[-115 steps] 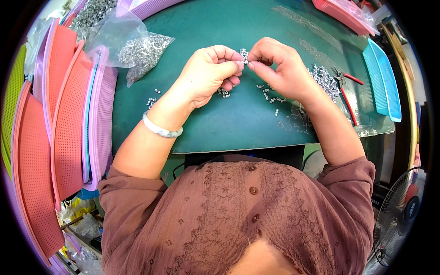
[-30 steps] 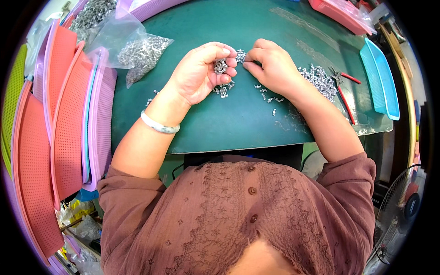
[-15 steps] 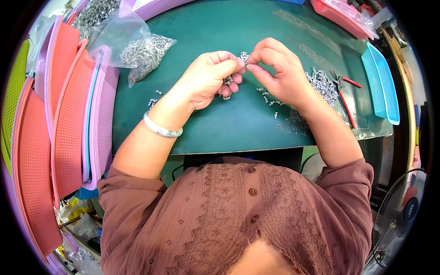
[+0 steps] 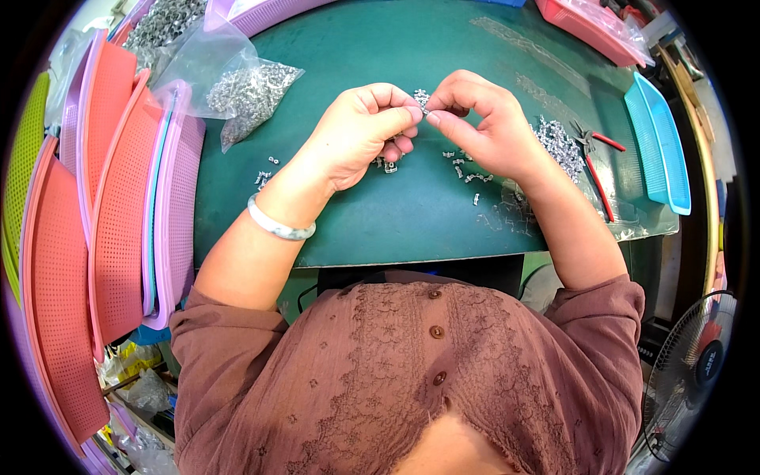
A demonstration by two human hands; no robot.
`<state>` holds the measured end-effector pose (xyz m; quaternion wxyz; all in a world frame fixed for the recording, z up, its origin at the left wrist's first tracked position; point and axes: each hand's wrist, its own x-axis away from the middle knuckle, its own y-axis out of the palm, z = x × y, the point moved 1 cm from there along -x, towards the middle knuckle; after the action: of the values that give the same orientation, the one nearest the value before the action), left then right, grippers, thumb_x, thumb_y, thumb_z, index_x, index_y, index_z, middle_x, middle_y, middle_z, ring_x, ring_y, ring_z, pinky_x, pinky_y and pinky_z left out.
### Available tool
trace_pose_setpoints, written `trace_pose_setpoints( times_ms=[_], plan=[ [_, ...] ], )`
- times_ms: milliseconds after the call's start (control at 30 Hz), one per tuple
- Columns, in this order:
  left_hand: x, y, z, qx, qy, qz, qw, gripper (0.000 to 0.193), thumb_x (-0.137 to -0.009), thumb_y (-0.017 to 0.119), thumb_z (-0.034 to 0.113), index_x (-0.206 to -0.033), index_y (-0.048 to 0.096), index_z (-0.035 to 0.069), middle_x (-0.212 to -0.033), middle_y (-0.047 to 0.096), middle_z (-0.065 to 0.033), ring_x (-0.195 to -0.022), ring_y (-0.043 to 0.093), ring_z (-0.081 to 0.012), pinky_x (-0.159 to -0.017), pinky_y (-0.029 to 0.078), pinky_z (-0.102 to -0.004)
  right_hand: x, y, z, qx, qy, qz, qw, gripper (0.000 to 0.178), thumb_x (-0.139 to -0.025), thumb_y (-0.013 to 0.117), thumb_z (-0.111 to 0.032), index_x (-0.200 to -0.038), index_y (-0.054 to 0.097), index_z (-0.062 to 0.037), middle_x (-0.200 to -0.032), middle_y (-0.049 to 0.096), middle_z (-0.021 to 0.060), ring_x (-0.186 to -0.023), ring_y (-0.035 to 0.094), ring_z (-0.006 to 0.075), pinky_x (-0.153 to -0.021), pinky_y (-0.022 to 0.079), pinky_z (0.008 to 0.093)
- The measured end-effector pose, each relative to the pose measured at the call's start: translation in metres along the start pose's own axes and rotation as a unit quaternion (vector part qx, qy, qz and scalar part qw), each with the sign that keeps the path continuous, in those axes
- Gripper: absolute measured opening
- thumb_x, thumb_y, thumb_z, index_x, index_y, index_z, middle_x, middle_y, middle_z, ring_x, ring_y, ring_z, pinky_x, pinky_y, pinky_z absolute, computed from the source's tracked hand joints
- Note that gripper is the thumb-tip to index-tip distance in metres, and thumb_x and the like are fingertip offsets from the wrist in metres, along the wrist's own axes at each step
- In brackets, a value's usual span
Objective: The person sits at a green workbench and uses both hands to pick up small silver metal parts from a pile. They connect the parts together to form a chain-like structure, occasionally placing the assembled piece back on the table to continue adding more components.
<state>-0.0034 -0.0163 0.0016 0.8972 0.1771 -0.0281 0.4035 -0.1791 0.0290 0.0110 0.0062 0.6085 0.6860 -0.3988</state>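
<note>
My left hand [image 4: 368, 131], with a pale bangle [image 4: 279, 222] on its wrist, has thumb and forefinger pinched together and the other fingers curled. Facing it, my right hand [image 4: 487, 127] also pinches thumb against forefinger. The fingertips almost meet; whatever is between them is too small to make out. Just beyond lie small silver metal pieces [image 4: 421, 96], partly covered by the fingers. More metal pieces [image 4: 388, 166] show below the curled left fingers; I cannot tell whether they touch the hand. A heap of the same pieces [image 4: 559, 146] sits beside my right wrist, with several scattered nearer.
Red-handled pliers [image 4: 599, 170] lie right of the heap, before a blue plastic basket [image 4: 657, 146]. A clear bag of small metal parts [image 4: 253, 99] rests at the far left of the green table [image 4: 380, 226]. Stacked baskets [image 4: 119, 206] line the left side; a fan [image 4: 697, 364] stands lower right.
The right fingers have shifted slightly and curl a little more. The left fingers have closed somewhat, and the metal piece seen among them before no longer shows there.
</note>
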Motion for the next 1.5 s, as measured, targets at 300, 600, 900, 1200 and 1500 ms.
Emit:
trace_pose_setpoints(
  times_ms=[300,600,900,1200,1500],
  plan=[
    [0.0,0.002,0.0,-0.008,0.003,0.001,1.0,0.009,-0.083,0.06,0.01,-0.089,0.058,0.004,-0.074,0.057,-0.0004,-0.058,0.053,-0.0066,-0.049,0.042,-0.0181,0.0,-0.001,0.0,0.017,-0.013,0.014,1.0,0.005,-0.076,0.061,-0.003,-0.079,0.059,0.0013,-0.076,0.056,0.0079,-0.065,0.056,0.0145,-0.058,0.046,0.0245],
    [-0.004,-0.01,0.003,0.091,-0.014,-0.02,0.996,0.009,-0.084,0.052,0.011,-0.089,0.054,0.003,-0.076,0.056,-0.0054,-0.065,0.055,-0.0121,-0.053,0.045,-0.0197,0.001,-0.003,0.024,0.171,0.011,0.02,0.985,0.011,-0.076,0.057,-0.005,-0.086,0.062,-0.004,-0.082,0.055,0.01,-0.08,0.054,0.0251,-0.071,0.045,0.0328],
    [-0.007,-0.015,0.0,0.156,-0.018,-0.03,0.987,0.013,-0.085,0.051,0.014,-0.085,0.053,0.001,-0.08,0.057,-0.01,-0.068,0.057,-0.0168,-0.054,0.047,-0.0219,0.003,-0.002,0.022,0.222,0.024,-0.064,0.973,0.012,-0.072,0.06,-0.005,-0.083,0.063,-0.0064,-0.086,0.054,0.0096,-0.086,0.05,0.0278,-0.077,0.043,0.0356],
    [-0.006,-0.01,0.0,0.076,-0.04,0.006,0.996,0.008,-0.084,0.057,0.013,-0.083,0.056,0.005,-0.074,0.057,-0.0037,-0.062,0.054,-0.0107,-0.049,0.043,-0.0185,0.002,0.0,0.023,0.209,0.01,-0.067,0.976,0.006,-0.072,0.061,-0.005,-0.078,0.06,-0.0039,-0.083,0.053,0.0104,-0.085,0.05,0.0278,-0.076,0.043,0.0357],
    [-0.004,-0.004,0.0,0.0,-0.059,0.029,0.998,0.01,-0.083,0.058,0.014,-0.086,0.058,0.005,-0.07,0.055,-0.0013,-0.058,0.051,-0.0077,-0.047,0.04,-0.0173,0.001,-0.001,0.017,0.123,0.021,-0.066,0.99,0.005,-0.075,0.057,-0.003,-0.078,0.056,0.0001,-0.081,0.055,0.0123,-0.083,0.051,0.0295,-0.075,0.042,0.0353]
  ],
)
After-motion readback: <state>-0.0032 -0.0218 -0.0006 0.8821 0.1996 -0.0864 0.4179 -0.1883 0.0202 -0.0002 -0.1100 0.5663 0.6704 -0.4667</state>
